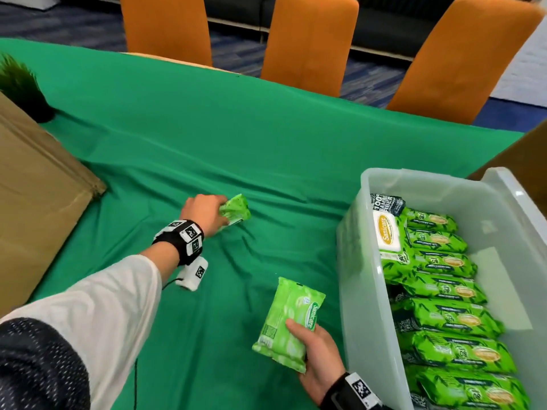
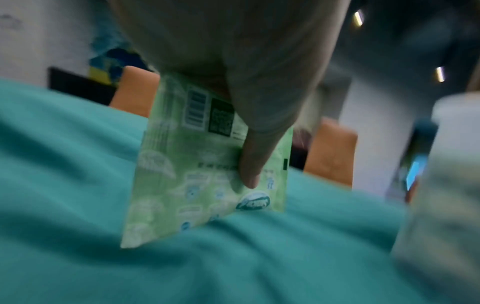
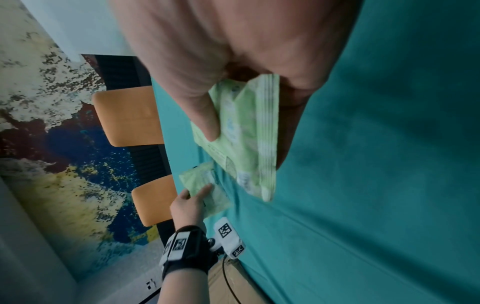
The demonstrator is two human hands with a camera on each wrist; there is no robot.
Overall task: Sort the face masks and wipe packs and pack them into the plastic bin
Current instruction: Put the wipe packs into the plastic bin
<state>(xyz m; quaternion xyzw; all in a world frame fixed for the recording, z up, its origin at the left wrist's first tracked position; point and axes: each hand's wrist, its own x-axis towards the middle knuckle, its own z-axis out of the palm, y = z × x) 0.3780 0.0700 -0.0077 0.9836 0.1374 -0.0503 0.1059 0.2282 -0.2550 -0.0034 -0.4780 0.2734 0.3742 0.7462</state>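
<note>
My left hand (image 1: 207,213) grips a small light-green wipe pack (image 1: 236,210) at the middle of the green cloth; the left wrist view shows the same wipe pack (image 2: 205,174) tilted, its lower edge on the cloth, my thumb across it. Nearer me, my right hand (image 1: 316,350) holds a second light-green wipe pack (image 1: 288,321) just left of the clear plastic bin (image 1: 352,261); this held pack (image 3: 246,133) fills the right wrist view, thumb on its face. Inside the bin, several dark-green wipe packs (image 1: 444,291) stand in a row.
A cardboard box (image 1: 32,187) and a potted plant (image 1: 22,87) sit at the left. Three orange chairs (image 1: 307,39) stand beyond the far table edge. The bin's lid (image 1: 521,202) leans at its right side. The green cloth (image 1: 207,128) is wrinkled between my hands.
</note>
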